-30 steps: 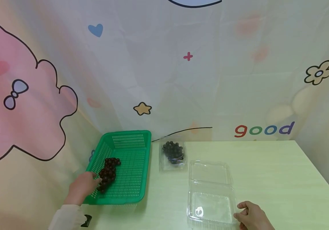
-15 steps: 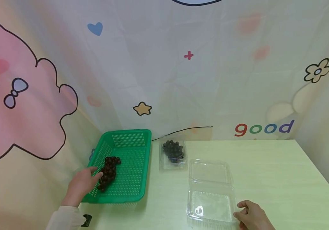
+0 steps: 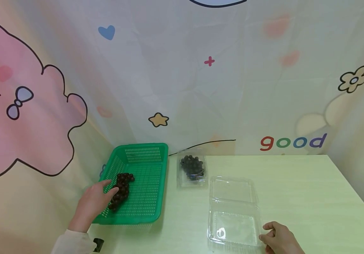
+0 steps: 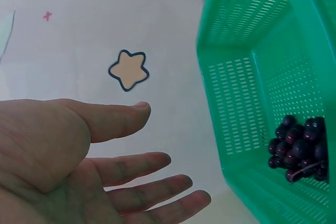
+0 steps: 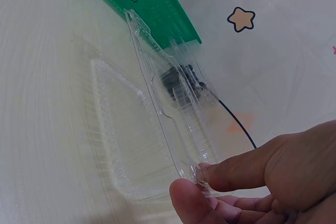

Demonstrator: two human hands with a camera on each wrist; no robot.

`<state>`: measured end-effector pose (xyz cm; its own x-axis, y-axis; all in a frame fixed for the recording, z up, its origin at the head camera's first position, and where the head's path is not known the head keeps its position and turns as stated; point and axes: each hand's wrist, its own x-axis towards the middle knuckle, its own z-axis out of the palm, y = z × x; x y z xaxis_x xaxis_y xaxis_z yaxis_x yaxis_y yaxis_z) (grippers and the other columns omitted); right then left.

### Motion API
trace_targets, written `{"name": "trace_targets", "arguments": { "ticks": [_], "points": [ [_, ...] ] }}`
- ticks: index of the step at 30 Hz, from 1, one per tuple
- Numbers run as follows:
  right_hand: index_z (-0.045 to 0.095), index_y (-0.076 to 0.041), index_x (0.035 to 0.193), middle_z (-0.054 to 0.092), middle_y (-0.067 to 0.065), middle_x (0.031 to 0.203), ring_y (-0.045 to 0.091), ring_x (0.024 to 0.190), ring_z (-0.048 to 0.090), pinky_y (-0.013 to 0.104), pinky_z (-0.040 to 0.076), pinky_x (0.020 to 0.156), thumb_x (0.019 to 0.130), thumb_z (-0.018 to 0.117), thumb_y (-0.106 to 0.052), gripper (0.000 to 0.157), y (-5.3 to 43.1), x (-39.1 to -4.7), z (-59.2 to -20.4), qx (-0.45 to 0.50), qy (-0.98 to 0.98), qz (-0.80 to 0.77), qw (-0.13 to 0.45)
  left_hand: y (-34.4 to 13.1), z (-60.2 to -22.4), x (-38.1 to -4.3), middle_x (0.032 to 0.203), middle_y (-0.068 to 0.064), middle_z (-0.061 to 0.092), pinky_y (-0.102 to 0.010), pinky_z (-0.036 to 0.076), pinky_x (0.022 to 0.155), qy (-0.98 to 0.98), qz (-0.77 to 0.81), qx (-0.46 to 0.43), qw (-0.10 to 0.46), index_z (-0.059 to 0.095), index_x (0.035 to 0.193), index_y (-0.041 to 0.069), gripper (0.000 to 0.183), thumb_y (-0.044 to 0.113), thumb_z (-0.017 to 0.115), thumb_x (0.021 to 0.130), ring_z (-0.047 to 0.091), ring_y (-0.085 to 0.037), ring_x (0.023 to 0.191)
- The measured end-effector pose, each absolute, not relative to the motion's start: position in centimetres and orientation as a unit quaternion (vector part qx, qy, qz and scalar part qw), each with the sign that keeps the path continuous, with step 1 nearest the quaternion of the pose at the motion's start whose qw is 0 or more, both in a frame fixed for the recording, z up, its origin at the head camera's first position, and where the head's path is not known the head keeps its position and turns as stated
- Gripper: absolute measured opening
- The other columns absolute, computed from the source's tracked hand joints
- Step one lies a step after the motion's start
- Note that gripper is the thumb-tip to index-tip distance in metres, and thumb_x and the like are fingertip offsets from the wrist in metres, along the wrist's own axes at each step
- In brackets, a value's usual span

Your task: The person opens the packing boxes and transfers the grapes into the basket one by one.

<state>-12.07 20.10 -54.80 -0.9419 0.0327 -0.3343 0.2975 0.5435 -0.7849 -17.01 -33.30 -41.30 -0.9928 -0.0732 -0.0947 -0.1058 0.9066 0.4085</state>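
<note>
In the head view my left hand hovers over the left side of a green plastic basket, close to a bunch of dark grapes inside. The left wrist view shows its thumb and fingers apart with nothing between them, and the grapes lying beyond the fingertips. At the lower right, my right hand pinches the right edge of an open clear plastic clamshell box lying on the table. Thumb and fingers meet at the rim of that box in the right wrist view.
Behind, near the curtain, stands another clear box with dark grapes in it. A printed curtain hangs along the back and left of the pale table. A small black object sits by the left sleeve.
My left hand has moved slightly up and to the right over the basket, beside the grapes. My right hand keeps its hold on the clamshell box.
</note>
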Motion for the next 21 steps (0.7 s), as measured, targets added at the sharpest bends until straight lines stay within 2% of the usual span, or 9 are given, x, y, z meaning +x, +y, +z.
{"name": "trace_targets", "arguments": {
  "ticks": [7,10,12,13,15,16,17,19,21],
  "points": [
    [0.058,0.014,0.111,0.062,0.007,0.075,0.022,0.056,0.063,0.035,0.055,0.059,0.09,0.072,0.0,0.029,20.1,-12.1,-54.6,0.098,0.864,-0.474,0.142,-32.2,-40.2,-16.4,0.144,-0.032,0.052,-0.064,0.05,0.093,0.974,0.223,-0.035,0.031,0.042,0.152,-0.008,0.069,0.038,0.062,0.104,0.056,-0.051,0.123],
    [0.057,0.015,0.111,0.062,0.008,0.075,0.021,0.056,0.062,0.034,0.055,0.057,0.09,0.072,0.0,0.03,20.1,-12.1,-54.5,0.1,0.861,-0.478,0.141,-31.7,-39.8,-16.2,0.145,-0.034,0.05,-0.055,0.054,0.08,0.973,0.227,-0.035,0.029,0.043,0.151,-0.008,0.068,0.038,0.063,0.104,0.068,-0.041,0.093],
    [0.057,0.015,0.112,0.062,0.008,0.075,0.021,0.055,0.062,0.034,0.055,0.056,0.09,0.072,0.0,0.03,20.1,-12.1,-54.5,0.101,0.86,-0.48,0.142,-31.4,-39.6,-15.9,0.125,-0.032,0.064,-0.046,0.051,0.066,0.972,0.231,-0.033,0.027,0.044,0.15,-0.008,0.068,0.038,0.063,0.103,0.063,-0.029,0.067],
    [0.057,0.015,0.112,0.062,0.008,0.075,0.021,0.056,0.062,0.034,0.055,0.056,0.09,0.072,0.0,0.03,20.1,-12.1,-54.5,0.101,0.859,-0.481,0.142,-31.2,-39.5,-15.8,0.114,-0.028,0.067,-0.042,0.048,0.062,0.971,0.233,-0.033,0.028,0.045,0.15,-0.008,0.068,0.037,0.064,0.103,0.057,-0.024,0.059],
    [0.057,0.015,0.112,0.062,0.008,0.076,0.021,0.056,0.062,0.034,0.055,0.056,0.09,0.072,0.0,0.031,20.1,-12.1,-54.5,0.101,0.859,-0.481,0.144,-30.9,-39.5,-15.6,0.091,-0.018,0.066,-0.038,0.04,0.055,0.97,0.24,-0.035,0.032,0.045,0.15,-0.007,0.068,0.038,0.064,0.103,0.045,-0.017,0.05],
    [0.057,0.015,0.112,0.062,0.008,0.076,0.021,0.056,0.062,0.034,0.055,0.056,0.09,0.072,0.0,0.031,20.1,-12.1,-54.5,0.101,0.86,-0.48,0.144,-30.8,-39.5,-15.6,0.091,-0.017,0.065,-0.038,0.041,0.057,0.97,0.239,-0.033,0.033,0.045,0.15,-0.006,0.067,0.038,0.064,0.103,0.045,-0.017,0.05],
    [0.057,0.015,0.112,0.062,0.008,0.076,0.021,0.056,0.062,0.034,0.055,0.057,0.09,0.072,0.0,0.031,20.1,-12.1,-54.5,0.101,0.86,-0.479,0.144,-30.7,-39.5,-15.5,0.091,-0.017,0.065,-0.04,0.044,0.059,0.97,0.238,-0.031,0.032,0.046,0.15,-0.006,0.067,0.038,0.064,0.103,0.047,-0.017,0.052],
    [0.057,0.015,0.112,0.062,0.008,0.076,0.021,0.056,0.062,0.034,0.055,0.057,0.09,0.072,0.0,0.031,20.1,-12.1,-54.5,0.1,0.86,-0.479,0.144,-30.4,-39.6,-15.4,0.117,-0.027,0.066,-0.045,0.05,0.066,0.971,0.235,-0.029,0.031,0.046,0.15,-0.004,0.066,0.039,0.063,0.103,0.056,-0.021,0.06],
    [0.057,0.015,0.112,0.062,0.008,0.076,0.021,0.056,0.063,0.034,0.055,0.056,0.09,0.072,0.0,0.03,20.1,-12.1,-54.6,0.1,0.86,-0.479,0.143,-30.1,-39.8,-15.2,0.14,-0.033,0.055,-0.054,0.054,0.081,0.972,0.234,-0.02,0.028,0.047,0.151,-0.004,0.065,0.038,0.063,0.104,0.067,-0.033,0.082]
  ]
}}
